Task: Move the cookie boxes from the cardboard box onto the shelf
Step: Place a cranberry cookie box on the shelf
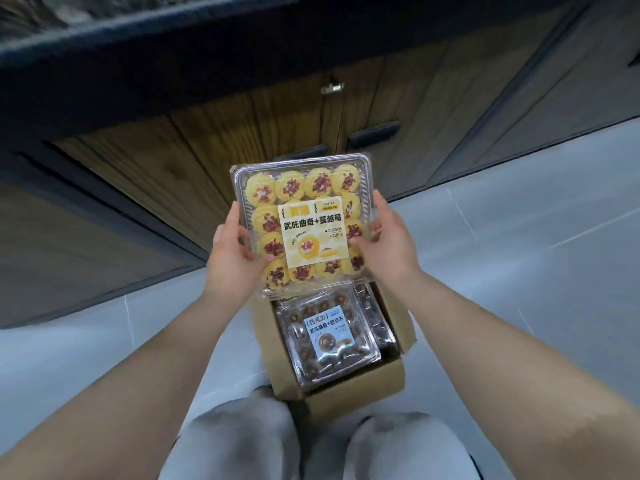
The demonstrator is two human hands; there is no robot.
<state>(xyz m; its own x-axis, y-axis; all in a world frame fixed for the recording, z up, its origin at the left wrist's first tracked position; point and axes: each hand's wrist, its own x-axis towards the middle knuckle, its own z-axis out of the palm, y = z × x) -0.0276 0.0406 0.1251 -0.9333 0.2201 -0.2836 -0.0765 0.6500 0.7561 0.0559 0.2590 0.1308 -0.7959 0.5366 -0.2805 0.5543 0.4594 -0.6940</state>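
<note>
both hands point(230, 252) grip yellow cookie box point(304, 223) edges

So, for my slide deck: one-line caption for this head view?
Both hands, left and right, lift a yellow cookie box above the cardboard box holding chocolate ones.

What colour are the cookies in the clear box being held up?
Yellow with dark red bits on top, seen through the held cookie box in the head view.

One head-worn wide-angle view, looking forward and steeply down. Forearms reach in from the bottom corners; knees point(311, 441) fill the lower edge, close. Floor point(519, 271) mid-frame; cabinet doors point(194, 147) curve across the top.
</note>
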